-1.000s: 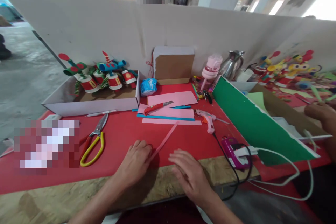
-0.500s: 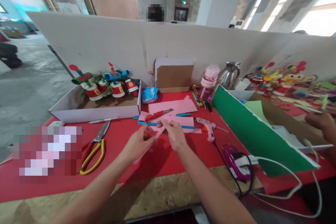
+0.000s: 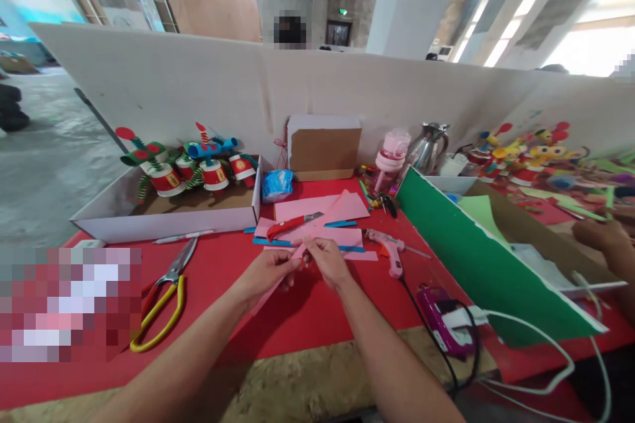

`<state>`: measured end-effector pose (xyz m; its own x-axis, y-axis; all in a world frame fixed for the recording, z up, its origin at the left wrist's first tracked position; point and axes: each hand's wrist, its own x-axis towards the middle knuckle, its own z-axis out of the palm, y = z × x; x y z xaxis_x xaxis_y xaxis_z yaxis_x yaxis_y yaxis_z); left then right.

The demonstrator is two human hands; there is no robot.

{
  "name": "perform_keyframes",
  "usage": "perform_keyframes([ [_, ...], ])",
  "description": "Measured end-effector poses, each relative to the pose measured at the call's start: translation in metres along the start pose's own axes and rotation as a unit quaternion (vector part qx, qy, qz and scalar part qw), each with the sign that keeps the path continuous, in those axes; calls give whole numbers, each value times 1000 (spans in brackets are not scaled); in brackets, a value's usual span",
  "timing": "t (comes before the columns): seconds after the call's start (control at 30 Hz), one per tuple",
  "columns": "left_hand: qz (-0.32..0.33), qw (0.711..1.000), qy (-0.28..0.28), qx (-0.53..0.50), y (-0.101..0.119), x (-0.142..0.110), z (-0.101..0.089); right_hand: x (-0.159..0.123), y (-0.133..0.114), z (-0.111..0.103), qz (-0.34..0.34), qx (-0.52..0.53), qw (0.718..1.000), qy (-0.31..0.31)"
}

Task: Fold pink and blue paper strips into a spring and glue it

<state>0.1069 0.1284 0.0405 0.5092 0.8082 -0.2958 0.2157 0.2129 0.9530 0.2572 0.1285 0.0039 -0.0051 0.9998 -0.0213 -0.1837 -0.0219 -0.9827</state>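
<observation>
Between my hands stretches a narrow pink paper strip [image 3: 265, 297], running from below my left wrist up past my fingertips. My left hand [image 3: 270, 271] pinches it with thumb and fingers. Close beside it, my right hand [image 3: 325, 258] is closed on the same strip a little further up. Just beyond lie pink paper sheets [image 3: 342, 236] and blue strips [image 3: 342, 224], with a red-handled utility knife [image 3: 292, 223] resting on top. A pink glue gun [image 3: 391, 251] lies to the right of my right hand.
Large yellow-and-red-handled scissors [image 3: 169, 284] lie at left, before a white box [image 3: 169, 225] of paper-cup figures [image 3: 166, 178]. A green-sided box [image 3: 476, 264] stands at right, near a purple power strip [image 3: 444, 324] with cables. Another person's hand [image 3: 600, 238] is at far right.
My hands have drawn closer together on the pink strip, and my left fingers have closed in on it. The view has shifted slightly.
</observation>
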Motion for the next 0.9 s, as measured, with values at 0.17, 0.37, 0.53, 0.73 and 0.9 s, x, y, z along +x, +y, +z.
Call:
perform_keyframes([
  [0.17, -11, 1000, -8, 13, 0, 0, 1, 0, -3, -1, -18, 29, 999, 29],
  [0.37, -3, 999, -28, 46, 4, -3, -1, 2, -5, -1, 7, 58, 998, 27],
  [0.53, 63, 929, 11, 365, 8, -12, -29, -2, -17, -16, -59, -50, 970, 231],
  [0.73, 87, 842, -87, 525, -7, -28, -29, -51, -48, -26, -275, -405, 834, 255],
  [0.9, 101, 803, 13, 587, -14, -35, -17, -75, -24, -20, -171, -505, 844, -66],
])
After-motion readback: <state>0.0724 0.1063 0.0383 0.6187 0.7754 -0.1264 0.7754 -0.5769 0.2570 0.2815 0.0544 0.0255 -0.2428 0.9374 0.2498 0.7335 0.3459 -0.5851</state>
